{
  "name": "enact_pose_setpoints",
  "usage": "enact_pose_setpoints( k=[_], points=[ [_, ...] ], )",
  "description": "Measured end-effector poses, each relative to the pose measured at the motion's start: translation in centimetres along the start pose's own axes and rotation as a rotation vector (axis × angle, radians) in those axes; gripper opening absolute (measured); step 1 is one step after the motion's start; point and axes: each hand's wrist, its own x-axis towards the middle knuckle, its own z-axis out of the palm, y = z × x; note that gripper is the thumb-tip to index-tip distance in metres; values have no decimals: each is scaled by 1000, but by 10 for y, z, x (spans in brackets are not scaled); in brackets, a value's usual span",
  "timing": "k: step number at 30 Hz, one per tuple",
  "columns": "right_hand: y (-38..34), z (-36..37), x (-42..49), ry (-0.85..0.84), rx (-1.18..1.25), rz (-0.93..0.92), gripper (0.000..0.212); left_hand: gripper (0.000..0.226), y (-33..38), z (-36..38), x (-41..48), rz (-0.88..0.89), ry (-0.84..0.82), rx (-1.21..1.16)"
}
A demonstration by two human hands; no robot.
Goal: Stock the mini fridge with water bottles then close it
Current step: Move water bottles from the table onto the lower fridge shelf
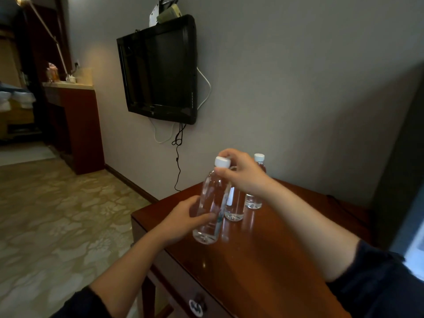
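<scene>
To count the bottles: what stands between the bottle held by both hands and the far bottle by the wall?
In the head view, a third water bottle stands between the held bottle and the far bottle.

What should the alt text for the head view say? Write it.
Two hands hold a clear water bottle on a wooden table: left hand around its body, right hand at its white cap. Two more bottles stand behind; a television hangs on the wall.

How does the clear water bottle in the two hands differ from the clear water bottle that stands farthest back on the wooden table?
The held clear plastic bottle with a white cap leans, gripped by the left hand at its body and the right hand at its neck. The rear clear plastic bottle stands upright on the brown wooden table, untouched, partly hidden by the right hand. Both have white caps.
</scene>
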Motion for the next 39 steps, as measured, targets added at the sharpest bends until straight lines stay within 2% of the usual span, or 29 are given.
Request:
enact_pose_setpoints(
  k=[5, 9, 13, 19, 24, 28, 32, 37, 39],
  points=[
    [-28, -49, -45, -46, 70, -55, 17, 57, 38, 36, -30, 60, -76, -59],
    [-38, -81, -83, -42, 56, -88, 19, 42, 59, 76, -41, 113, -75, -152],
    [-31, -108, -117, 60, 35, -66, 22, 37, 68, 122, -41, 146, -21, -207],
    [1, -142, -176, 185, 74, 65, 42, 31, 83, 192, -34, 196, -5, -164],
    [28, -169, -222, 261, -40, 203, 64, 28, 95, 244, -23, 231, -14, -92],
    [44, -195, -246, 364, -148, 282, 56, 31, 108, 289, -12, 234, -69, -85],
    [58, -228, -269, 424, -237, 373, 56, 51, 122, 335, 1, 215, -145, -120],
    [71, -268, -299, 495, -344, 456, 59, 40, 143, 392, 16, 237, -234, -104],
    [77, -281, -308, 524, -383, 506, 61, 47, 151, 412, 21, 239, -247, -81]
  ],
)
